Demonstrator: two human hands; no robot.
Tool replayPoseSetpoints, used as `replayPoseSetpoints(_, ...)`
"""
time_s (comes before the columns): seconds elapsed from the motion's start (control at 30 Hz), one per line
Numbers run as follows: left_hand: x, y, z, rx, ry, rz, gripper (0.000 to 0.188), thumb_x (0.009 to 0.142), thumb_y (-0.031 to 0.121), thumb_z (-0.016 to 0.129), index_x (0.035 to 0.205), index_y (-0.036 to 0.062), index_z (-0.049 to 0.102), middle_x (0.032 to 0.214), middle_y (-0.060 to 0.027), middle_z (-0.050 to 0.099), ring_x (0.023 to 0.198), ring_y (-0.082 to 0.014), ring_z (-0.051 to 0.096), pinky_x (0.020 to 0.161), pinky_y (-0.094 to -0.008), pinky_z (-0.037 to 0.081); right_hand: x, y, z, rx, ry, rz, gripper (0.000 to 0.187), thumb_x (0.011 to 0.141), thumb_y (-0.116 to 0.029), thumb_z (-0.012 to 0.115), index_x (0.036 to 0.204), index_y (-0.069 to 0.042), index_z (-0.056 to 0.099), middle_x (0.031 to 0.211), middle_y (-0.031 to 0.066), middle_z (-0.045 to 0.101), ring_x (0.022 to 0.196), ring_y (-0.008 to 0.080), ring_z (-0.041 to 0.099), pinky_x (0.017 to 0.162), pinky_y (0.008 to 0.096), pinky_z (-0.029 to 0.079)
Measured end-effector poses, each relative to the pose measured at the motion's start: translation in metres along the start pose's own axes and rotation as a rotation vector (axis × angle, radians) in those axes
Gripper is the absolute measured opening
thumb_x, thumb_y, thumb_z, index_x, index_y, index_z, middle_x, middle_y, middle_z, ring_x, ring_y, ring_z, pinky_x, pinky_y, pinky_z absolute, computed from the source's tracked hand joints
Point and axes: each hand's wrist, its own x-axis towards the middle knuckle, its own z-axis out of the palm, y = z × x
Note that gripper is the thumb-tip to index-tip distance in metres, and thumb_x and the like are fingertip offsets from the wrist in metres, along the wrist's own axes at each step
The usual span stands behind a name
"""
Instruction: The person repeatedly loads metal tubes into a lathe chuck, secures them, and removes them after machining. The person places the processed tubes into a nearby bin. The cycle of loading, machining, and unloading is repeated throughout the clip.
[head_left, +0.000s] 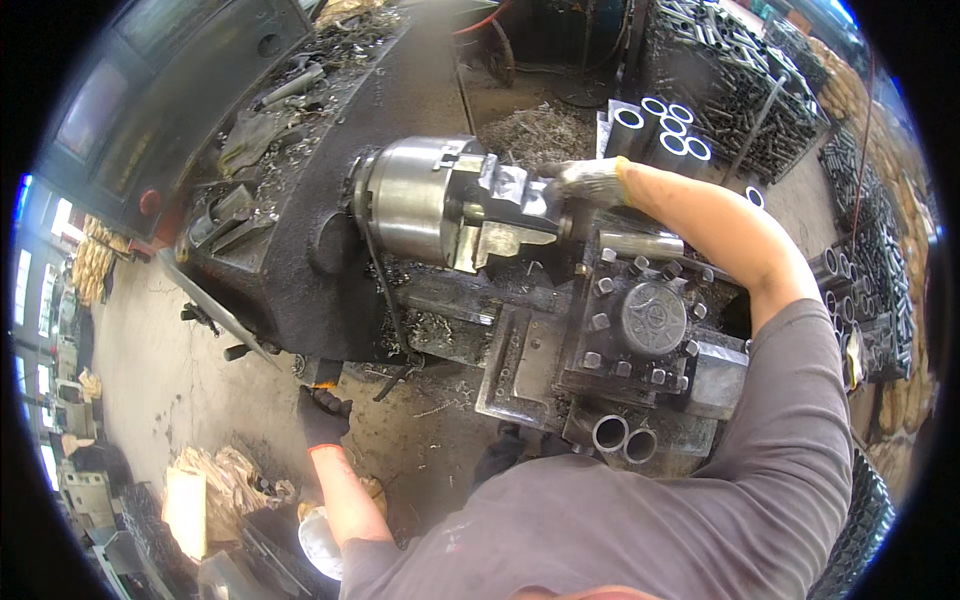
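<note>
At the lathe chuck, my right hand in a pale, dirty glove reaches over from the right. Its fingers curl down at the outer end of the chuck jaws; whatever they grip is hidden behind the glove and jaws. Lower left, my left hand wears a dark glove with an orange cuff. Its fingers are bent in just under a dark bar with an orange patch, at the lathe's front; what they hold cannot be made out. Right of the chuck stands the bolted tool post.
Two short tubes lie on the carriage near my body. Several bright-ended tubes stand behind the lathe, beside a large bin of metal pieces. Metal shavings heap beyond the chuck. Crumpled brown wrapping lies at lower left.
</note>
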Motion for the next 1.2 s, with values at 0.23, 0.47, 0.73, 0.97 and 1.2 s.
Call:
replayPoseSetpoints(0.23, 0.003, -0.013, -0.009, 0.416, -0.057, 0.391, 0.042, 0.108, 0.053, 0.053, 0.103, 0.0127, 0.063, 0.071, -0.0014, 0.056, 0.056, -0.0145, 0.05, 0.063, -0.0347, 0.055, -0.091, 0.036, -0.021, -1.461, 0.239, 0.366, 0.043, 0.083, -0.027, 0.077, 0.121, -0.006, 0.074, 0.113, 0.0229, 0.077, 0.106, 0.0359, 0.076, 0.092, 0.0458, 0.059)
replayPoseSetpoints(0.47, -0.126, 0.064, 0.112, 0.979, 0.44, 1.758, 0.051, 0.104, 0.042, 0.066, 0.141, 0.0073, 0.063, 0.122, -0.0174, 0.074, 0.11, -0.0403, 0.07, 0.097, -0.0494, 0.054, -0.182, 0.086, -0.004, -1.335, 1.053, 0.125, 0.056, 0.075, -0.026, 0.087, 0.124, -0.008, 0.067, 0.107, 0.0204, 0.077, 0.104, 0.0411, 0.073, 0.093, 0.048, 0.058)
replayPoseSetpoints(0.73, -0.12, 0.253, 0.35, 1.621, 0.616, 1.598, 0.06, 0.105, 0.044, 0.048, 0.158, 0.0178, 0.042, 0.129, -0.0199, 0.073, 0.116, -0.0414, 0.072, 0.097, -0.0591, 0.054, -0.278, 0.059, 0.074, -0.872, 1.585, -0.311, 0.052, 0.086, -0.015, 0.091, 0.131, -0.004, 0.067, 0.12, 0.0124, 0.078, 0.11, 0.0227, 0.075, 0.103, 0.0362, 0.059)
replayPoseSetpoints(0.97, -0.172, 0.201, 0.332, 1.401, 0.369, 1.811, 0.054, 0.105, 0.044, 0.054, 0.152, 0.0165, 0.053, 0.137, -0.0219, 0.069, 0.114, -0.039, 0.073, 0.094, -0.0529, 0.057, -0.391, 0.068, 0.219, -0.5, 1.649, -0.846, 0.054, 0.085, -0.009, 0.086, 0.133, 0.003, 0.066, 0.125, 0.0165, 0.075, 0.112, 0.0248, 0.073, 0.099, 0.0368, 0.06)
replayPoseSetpoints(1.2, -0.186, -0.065, 0.091, 0.955, -0.427, 1.463, 0.027, 0.104, 0.017, 0.071, 0.123, -0.0018, 0.07, 0.11, -0.014, 0.076, 0.096, -0.0271, 0.072, 0.097, -0.0385, 0.056, -0.398, 0.098, 0.291, -0.776, 1.05, -0.958, 0.045, 0.087, -0.026, 0.082, 0.122, 0.001, 0.071, 0.107, 0.0141, 0.074, 0.096, 0.0253, 0.073, 0.081, 0.0382, 0.064)
